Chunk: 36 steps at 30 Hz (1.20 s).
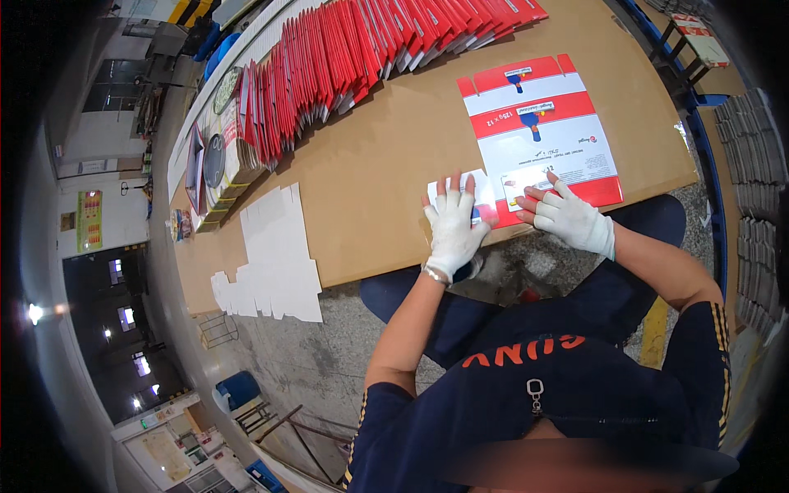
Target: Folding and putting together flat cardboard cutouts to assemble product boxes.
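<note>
A flattened red and white printed carton point(549, 152) lies on the brown cardboard-covered tabletop in front of me. I wear white gloves with bare fingertips. My left hand point(454, 226) is laid flat with fingers spread over a smaller white and red panel at the carton's lower left. My right hand point(575, 218) rests on the carton's near edge, its fingers stretched out over a white printed patch and pointing left. Neither hand is wrapped around anything. The palms hide part of the near edge, so I cannot tell whether the small panel is joined to the carton.
A long curved row of folded red and white cartons point(329, 66) stands along the table's far side. At its left end sits a strapped stack point(234, 168). White cardboard sheets point(279, 255) lie at the table's left. Bundled grey cardboard point(744, 164) is stacked at right, beyond a blue rail.
</note>
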Each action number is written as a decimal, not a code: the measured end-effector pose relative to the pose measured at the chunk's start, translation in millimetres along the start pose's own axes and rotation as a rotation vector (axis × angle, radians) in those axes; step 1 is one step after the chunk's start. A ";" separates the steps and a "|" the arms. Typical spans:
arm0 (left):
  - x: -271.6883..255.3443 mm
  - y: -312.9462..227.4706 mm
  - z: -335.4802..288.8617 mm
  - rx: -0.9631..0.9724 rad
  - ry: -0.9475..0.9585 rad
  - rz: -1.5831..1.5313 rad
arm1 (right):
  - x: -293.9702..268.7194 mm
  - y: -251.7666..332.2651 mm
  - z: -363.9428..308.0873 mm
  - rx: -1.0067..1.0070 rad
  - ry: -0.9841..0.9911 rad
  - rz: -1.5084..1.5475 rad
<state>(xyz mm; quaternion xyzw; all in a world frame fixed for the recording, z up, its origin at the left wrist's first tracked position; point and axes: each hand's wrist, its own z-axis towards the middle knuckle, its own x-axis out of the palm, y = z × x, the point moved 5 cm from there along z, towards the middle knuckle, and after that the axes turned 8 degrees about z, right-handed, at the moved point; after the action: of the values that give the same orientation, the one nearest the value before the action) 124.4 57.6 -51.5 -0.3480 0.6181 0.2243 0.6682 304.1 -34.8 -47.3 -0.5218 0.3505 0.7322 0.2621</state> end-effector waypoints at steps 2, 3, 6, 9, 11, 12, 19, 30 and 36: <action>-0.9 2.1 22.9 -0.117 -0.040 -0.032 | -4.7 -1.1 0.2 -0.005 -0.030 0.046; -1.5 6.4 37.3 -0.158 -0.027 -0.026 | -10.5 1.5 2.4 0.013 -0.025 0.080; 10.1 20.9 54.2 -0.255 -0.138 -0.161 | -20.4 23.0 -16.5 0.226 -0.169 0.299; 26.0 -26.3 27.5 -0.382 -0.171 -0.623 | -9.4 48.3 -62.0 0.965 -0.302 1.277; 6.1 -100.9 11.6 -0.146 0.336 -0.513 | 11.5 50.7 -93.9 1.205 -0.640 1.785; 25.5 -98.2 -6.9 -0.095 0.142 -0.877 | 0.9 51.8 -82.6 1.317 -0.772 1.820; -23.8 142.1 -70.1 -0.297 -0.240 0.113 | -121.1 -205.0 -236.7 1.161 -0.695 0.613; -46.1 306.9 -268.6 -1.196 0.383 0.137 | -93.6 -490.7 51.3 0.946 -0.513 0.412; -30.6 318.5 -281.1 -1.086 0.199 0.132 | -32.9 -462.8 106.2 0.694 -0.681 0.719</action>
<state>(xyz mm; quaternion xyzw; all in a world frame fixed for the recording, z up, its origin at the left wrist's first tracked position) -300.6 62.2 -79.5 -0.6224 0.4944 0.5182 0.3156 599.9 333.6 -104.7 0.0091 0.6197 0.7437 0.2508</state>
